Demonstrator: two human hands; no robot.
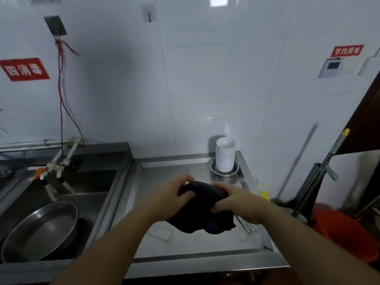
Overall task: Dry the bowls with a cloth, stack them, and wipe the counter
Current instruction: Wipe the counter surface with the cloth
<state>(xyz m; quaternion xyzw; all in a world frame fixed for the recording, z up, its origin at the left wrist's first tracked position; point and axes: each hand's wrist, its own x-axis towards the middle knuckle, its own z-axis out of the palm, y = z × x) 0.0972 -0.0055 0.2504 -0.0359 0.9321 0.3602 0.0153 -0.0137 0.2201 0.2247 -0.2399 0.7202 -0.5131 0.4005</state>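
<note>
Cloth (dark, bunched) gripped between left hand and right hand above the counter

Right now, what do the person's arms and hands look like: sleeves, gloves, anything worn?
Both forearms are bare up to the bottom edge of the picture: no sleeves show. The left hand and the right hand wear no gloves. No watch, bracelet or ring can be seen, though the picture is soft, so a thin ring could escape notice.
</note>
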